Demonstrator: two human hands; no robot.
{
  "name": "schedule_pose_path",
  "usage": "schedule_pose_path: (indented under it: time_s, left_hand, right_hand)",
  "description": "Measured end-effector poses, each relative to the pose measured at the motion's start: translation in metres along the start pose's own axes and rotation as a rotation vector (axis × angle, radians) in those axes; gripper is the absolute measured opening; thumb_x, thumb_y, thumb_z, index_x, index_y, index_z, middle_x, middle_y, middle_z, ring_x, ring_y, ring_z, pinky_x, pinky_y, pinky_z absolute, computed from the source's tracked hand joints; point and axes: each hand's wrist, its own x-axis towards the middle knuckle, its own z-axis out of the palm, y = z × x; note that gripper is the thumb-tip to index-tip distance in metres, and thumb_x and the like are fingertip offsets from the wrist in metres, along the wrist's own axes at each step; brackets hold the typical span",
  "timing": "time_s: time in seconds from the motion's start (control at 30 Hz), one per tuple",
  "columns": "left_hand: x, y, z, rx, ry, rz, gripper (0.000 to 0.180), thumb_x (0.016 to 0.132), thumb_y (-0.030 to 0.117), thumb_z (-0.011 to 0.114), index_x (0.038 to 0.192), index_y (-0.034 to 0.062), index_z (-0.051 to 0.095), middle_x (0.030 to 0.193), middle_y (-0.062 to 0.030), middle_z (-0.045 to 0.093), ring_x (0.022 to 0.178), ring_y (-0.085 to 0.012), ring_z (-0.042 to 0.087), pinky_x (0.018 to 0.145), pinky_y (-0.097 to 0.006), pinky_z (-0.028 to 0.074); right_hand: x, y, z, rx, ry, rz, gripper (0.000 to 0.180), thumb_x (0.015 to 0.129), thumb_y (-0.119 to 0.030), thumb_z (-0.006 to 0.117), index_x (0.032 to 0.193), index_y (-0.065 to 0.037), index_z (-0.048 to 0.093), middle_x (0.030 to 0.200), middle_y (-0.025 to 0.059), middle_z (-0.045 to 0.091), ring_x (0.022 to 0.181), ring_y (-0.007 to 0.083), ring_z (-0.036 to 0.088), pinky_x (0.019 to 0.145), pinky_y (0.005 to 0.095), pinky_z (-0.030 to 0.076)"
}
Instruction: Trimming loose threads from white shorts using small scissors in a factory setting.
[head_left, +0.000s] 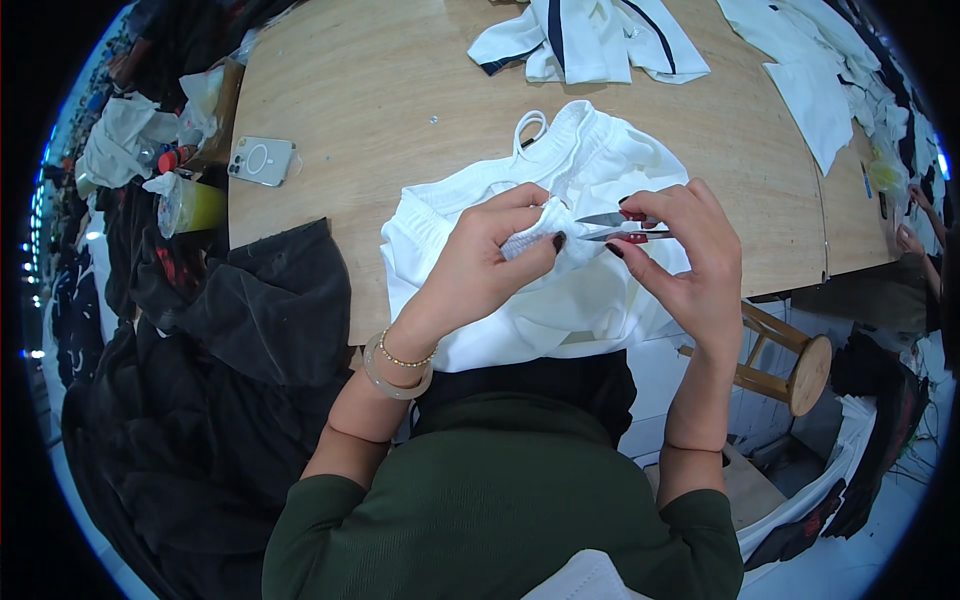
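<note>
Snips [612,226] pinched in right hand [680,262], blades level, pointing left at white shorts [560,300] gripped by left hand [480,262].

The shorts [560,290] were soft matt white cloth; the snips [612,226] at three o'clock had shiny metal blades; the table [370,90] was smooth wood.

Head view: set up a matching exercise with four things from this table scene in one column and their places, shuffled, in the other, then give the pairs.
Things:
1. thread snips
2. phone
3. wooden stool
4. white shorts

Places:
A. lying on the table's left part
B. below the table edge, on the right
C. in the right hand
D. pinched at the waistband by the left hand

Pairs: 1-C, 2-A, 3-B, 4-D
</note>
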Motion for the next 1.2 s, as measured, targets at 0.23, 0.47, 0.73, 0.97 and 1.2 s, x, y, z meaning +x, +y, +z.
schedule_pose_path:
  time_s: [0.23,0.47,0.73,0.97,1.2]
  left_hand:
    - [0.001,-0.003,-0.004,-0.044,-0.066,-0.022,0.017,0.082,-0.001,0.048,0.093,-0.0071,0.059,0.101,-0.0064,0.056,0.087,-0.0117,0.048,0.078,-0.022,0.037]
    - [0.001,-0.003,-0.001,-0.074,-0.014,0.023,0.013,0.083,0.003,0.048,0.086,-0.0079,0.055,0.088,-0.0050,0.054,0.070,-0.0100,0.044,0.063,-0.024,0.037]
    - [0.001,-0.004,-0.003,-0.099,-0.053,0.018,0.014,0.084,0.004,0.048,0.086,-0.0081,0.054,0.086,-0.0051,0.053,0.071,-0.0103,0.043,0.063,-0.023,0.037]
    - [0.001,0.001,-0.008,-0.140,-0.148,-0.061,0.018,0.082,0.000,0.045,0.092,-0.0084,0.057,0.096,-0.0056,0.053,0.082,-0.0116,0.042,0.075,-0.022,0.034]
    - [0.002,0.004,-0.010,-0.169,-0.200,-0.119,0.016,0.085,0.002,0.050,0.095,-0.0083,0.058,0.096,-0.0045,0.053,0.083,-0.0110,0.043,0.075,-0.022,0.036]
  right_hand:
    - [0.001,0.004,0.003,0.096,0.031,0.046,0.027,0.066,-0.008,0.076,0.090,-0.005,0.063,0.077,0.0045,0.061,0.069,0.0186,0.053,0.059,0.0285,0.041]
    - [0.001,0.004,0.008,0.127,-0.002,0.051,0.029,0.065,-0.007,0.076,0.091,-0.005,0.063,0.079,0.0043,0.062,0.070,0.0175,0.053,0.060,0.0279,0.043]
    - [0.001,0.004,0.008,0.208,-0.022,0.087,0.029,0.066,-0.006,0.076,0.092,-0.005,0.064,0.081,0.0040,0.062,0.071,0.0164,0.054,0.060,0.0259,0.044]
    - [-0.001,0.005,0.012,0.339,-0.035,0.146,0.028,0.065,-0.006,0.076,0.091,-0.005,0.064,0.080,0.0034,0.061,0.071,0.0146,0.054,0.060,0.0251,0.044]
    - [-0.012,0.008,0.023,0.696,-0.046,0.430,0.031,0.069,-0.005,0.076,0.096,-0.003,0.061,0.086,0.0004,0.061,0.077,0.0069,0.056,0.065,0.0216,0.045]
